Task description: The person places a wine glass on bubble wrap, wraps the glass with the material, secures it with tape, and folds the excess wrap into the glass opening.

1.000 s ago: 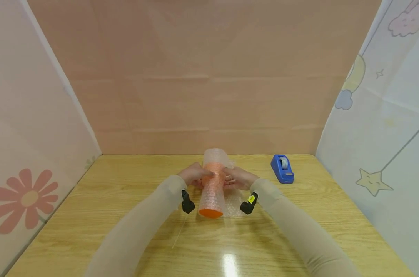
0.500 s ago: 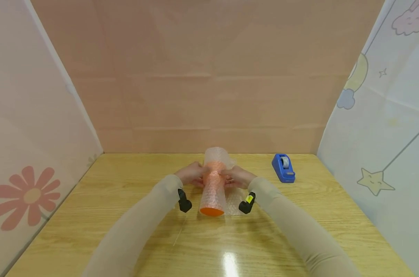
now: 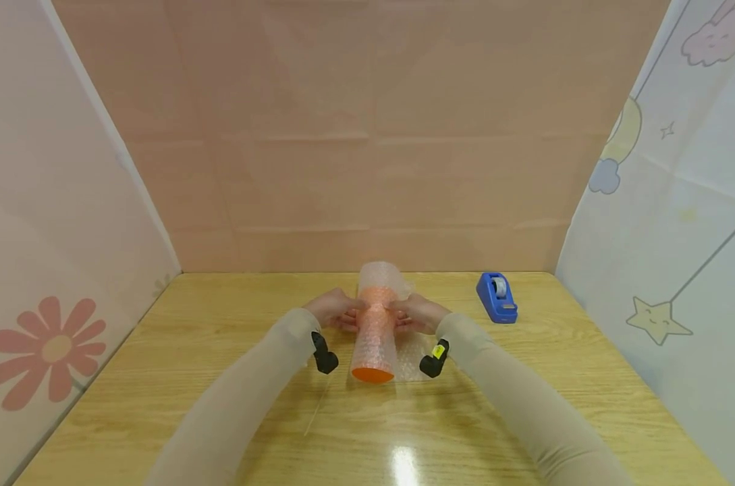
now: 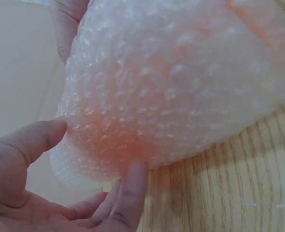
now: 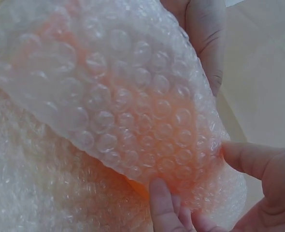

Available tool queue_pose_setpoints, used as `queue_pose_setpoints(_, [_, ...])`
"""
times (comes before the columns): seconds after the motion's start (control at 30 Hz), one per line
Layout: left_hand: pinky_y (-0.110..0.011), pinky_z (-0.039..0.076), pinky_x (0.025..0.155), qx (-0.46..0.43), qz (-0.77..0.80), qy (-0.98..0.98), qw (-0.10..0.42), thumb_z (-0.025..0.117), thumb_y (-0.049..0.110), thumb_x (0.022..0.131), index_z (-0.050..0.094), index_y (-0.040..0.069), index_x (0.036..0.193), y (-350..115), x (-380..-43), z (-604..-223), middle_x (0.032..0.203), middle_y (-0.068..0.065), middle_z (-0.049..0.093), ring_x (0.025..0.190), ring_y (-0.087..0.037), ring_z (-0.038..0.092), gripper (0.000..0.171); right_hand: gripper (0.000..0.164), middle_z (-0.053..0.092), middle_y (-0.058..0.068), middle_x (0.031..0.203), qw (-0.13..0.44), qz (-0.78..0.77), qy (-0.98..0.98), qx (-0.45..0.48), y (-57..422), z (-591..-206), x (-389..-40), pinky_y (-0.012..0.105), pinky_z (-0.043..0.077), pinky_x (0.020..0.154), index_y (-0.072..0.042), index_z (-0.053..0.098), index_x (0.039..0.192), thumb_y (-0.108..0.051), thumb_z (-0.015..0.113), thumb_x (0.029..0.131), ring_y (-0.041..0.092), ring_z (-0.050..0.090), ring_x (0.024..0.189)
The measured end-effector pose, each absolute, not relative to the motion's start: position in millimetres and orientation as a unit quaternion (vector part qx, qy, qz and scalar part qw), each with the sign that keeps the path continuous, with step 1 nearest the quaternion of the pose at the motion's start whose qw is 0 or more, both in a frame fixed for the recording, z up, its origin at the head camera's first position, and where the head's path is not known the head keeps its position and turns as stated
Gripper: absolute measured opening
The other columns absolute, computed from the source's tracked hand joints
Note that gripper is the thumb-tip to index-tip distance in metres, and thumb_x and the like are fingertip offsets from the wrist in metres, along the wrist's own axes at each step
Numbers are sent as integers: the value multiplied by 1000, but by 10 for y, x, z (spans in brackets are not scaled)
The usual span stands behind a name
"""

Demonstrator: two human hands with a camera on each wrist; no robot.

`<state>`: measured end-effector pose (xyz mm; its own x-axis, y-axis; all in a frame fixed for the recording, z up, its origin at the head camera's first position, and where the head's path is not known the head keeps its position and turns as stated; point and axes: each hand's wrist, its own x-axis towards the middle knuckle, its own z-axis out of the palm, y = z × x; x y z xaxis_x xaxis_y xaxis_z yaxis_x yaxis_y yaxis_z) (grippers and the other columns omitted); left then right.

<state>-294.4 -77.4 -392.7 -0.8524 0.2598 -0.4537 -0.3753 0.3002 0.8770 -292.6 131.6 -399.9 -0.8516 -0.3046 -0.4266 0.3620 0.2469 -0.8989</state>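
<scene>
An orange object with a narrowed waist and a flared near end lies on its side, wrapped in clear bubble wrap (image 3: 376, 337). Its exact kind is hidden by the wrap. On its left, my left hand (image 3: 333, 309) grips the waist, with the thumb against the upper side and fingers lower down, as the left wrist view shows. My right hand (image 3: 420, 313) grips the opposite side the same way. A loose flap of the bubble wrap (image 5: 50, 179) spreads flat under and to the right of the roll.
A blue tape dispenser (image 3: 497, 298) stands on the wooden table (image 3: 209, 337), to the right of the hands. A thin pale strip (image 3: 316, 413) lies near the left forearm. A plain back wall (image 3: 367, 169) and patterned side walls border the table.
My left hand has shifted slightly left, its thumb drawing back from the top of the wrapped object to its side. The right hand and the roll stay nearly in place.
</scene>
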Motion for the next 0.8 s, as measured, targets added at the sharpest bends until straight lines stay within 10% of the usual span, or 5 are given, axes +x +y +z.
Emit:
queue_pose_setpoints(0.33, [-43, 56, 88, -38, 566, 773, 284, 64, 26, 93, 27, -6, 140, -735, -2958, -3972, 111, -24, 61, 89, -32, 68, 68, 45, 43, 15, 107, 273, -617, 737, 36, 1345, -4013, -2912, 41, 50, 98, 7, 29, 129, -16, 54, 99, 22, 53, 87])
queue_pose_setpoints(0.8, [-39, 58, 81, -52, 561, 772, 295, 64, 29, 94, 38, -5, 133, -743, -2991, -3962, 111, -23, 62, 85, -27, 68, 58, 45, 45, 17, 114, 277, -607, 744, 37, 1333, -3986, -2912, 44, 47, 102, 7, 32, 131, -16, 54, 99, 24, 53, 94])
